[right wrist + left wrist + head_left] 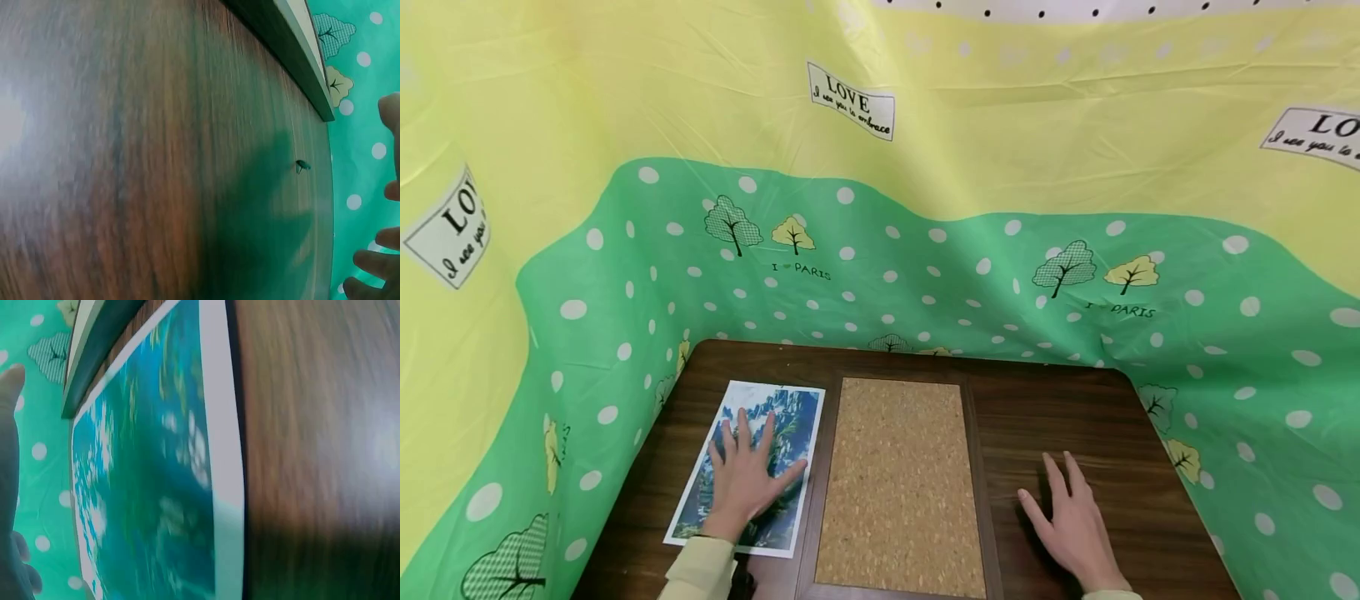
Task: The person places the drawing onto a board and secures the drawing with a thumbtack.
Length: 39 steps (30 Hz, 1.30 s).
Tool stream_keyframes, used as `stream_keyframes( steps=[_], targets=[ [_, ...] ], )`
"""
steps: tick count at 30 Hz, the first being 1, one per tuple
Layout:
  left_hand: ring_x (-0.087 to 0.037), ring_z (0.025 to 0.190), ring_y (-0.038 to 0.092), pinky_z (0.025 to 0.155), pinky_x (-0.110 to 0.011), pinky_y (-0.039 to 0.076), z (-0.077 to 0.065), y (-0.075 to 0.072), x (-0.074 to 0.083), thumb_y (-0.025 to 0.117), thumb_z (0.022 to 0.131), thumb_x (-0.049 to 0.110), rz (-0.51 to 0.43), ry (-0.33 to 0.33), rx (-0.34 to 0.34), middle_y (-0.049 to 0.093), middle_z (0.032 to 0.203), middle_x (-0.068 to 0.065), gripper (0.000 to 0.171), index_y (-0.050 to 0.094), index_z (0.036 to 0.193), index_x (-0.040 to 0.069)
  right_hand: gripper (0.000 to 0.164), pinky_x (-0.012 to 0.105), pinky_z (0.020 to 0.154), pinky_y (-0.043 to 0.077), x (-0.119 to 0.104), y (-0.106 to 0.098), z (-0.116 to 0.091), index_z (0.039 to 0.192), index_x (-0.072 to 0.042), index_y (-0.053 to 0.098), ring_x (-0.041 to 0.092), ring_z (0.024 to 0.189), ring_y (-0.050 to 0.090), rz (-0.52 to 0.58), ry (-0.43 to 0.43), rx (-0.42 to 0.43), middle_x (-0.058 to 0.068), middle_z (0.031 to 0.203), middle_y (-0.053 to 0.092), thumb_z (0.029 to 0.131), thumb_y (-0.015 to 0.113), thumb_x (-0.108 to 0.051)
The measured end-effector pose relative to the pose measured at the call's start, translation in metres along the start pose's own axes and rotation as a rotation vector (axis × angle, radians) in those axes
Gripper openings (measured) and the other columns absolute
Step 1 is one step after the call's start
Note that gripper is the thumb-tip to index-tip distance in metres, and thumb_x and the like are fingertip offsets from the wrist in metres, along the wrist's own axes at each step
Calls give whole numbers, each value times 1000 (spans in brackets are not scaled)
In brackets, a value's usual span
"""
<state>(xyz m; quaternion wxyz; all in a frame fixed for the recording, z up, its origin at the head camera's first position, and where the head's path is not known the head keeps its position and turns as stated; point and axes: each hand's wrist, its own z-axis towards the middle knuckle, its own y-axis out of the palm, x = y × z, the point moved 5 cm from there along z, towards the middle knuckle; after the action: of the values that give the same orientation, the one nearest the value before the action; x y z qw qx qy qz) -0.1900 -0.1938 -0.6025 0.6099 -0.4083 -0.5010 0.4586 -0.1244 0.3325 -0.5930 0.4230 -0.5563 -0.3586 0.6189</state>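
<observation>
A white-bordered landscape print [797, 425] lies on the table left of a framed cork board [901, 483]. Over the print, my left hand [741, 481] has its fingers spread and grips nothing. In the left wrist view, the print [156, 456] fills the middle while part of the hand shows at the left edge. To the right of the board, my right hand [1071, 525] hovers above the bare wood with fingers extended and nothing held. A tiny dark pin-like piece [302, 165] lies on the tabletop in the right wrist view, near that hand's fingers.
The dark wooden table [1120, 417] is enclosed by a yellow and green curtain [925, 275] at the back and sides. The cork board's raised frame [306, 62] borders the right wrist view at the top.
</observation>
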Motion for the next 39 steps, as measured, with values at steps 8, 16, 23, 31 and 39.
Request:
stream_keyframes(
  steps=[8, 16, 23, 31, 39],
  targets=[
    [-67, 148, 18, 111, -84, 17, -5, -4, -32, 57, 94, 76, -24, -158, -66, 14, 163, -44, 104, 26, 167, 9, 68, 73, 89, 43, 8, -1, -4, 151, 5, 48, 59, 127, 42, 8, -23, 69, 37, 150, 39, 103, 68, -39],
    [-71, 143, 21, 112, -79, 25, -14, -3, -55, 55, 103, 60, -54, -323, -114, 14, 157, -52, 94, 20, 165, -2, 64, 73, 87, 45, 14, 0, -6, 148, 7, 50, 58, 124, 44, 22, -1, 50, 36, 145, 43, 103, 68, -35],
    [-72, 134, 33, 104, -74, 40, -21, -5, -61, 57, 106, 42, -20, -369, -73, 25, 148, -57, 82, 25, 159, -12, 63, 71, 91, 45, 15, 1, -8, 144, 9, 53, 56, 122, 48, 32, 10, 13, 36, 138, 53, 103, 68, -36],
    [-64, 112, 57, 83, -72, 51, -23, -11, -65, 72, 99, 25, 27, -358, 43, 53, 127, -48, 70, 42, 148, -14, 44, 63, 86, 49, 12, 7, -9, 125, 4, 71, 46, 108, 58, 10, -41, 100, 24, 119, 66, 93, 81, -24],
    [-60, 90, 62, 70, -71, 50, -21, -20, -72, 77, 94, 15, 10, -379, 79, 61, 109, -41, 48, 54, 125, -15, 32, 58, 81, 51, 9, 12, -8, 112, -1, 77, 38, 97, 61, 15, -72, 174, 16, 107, 69, 87, 87, -18]
  ],
)
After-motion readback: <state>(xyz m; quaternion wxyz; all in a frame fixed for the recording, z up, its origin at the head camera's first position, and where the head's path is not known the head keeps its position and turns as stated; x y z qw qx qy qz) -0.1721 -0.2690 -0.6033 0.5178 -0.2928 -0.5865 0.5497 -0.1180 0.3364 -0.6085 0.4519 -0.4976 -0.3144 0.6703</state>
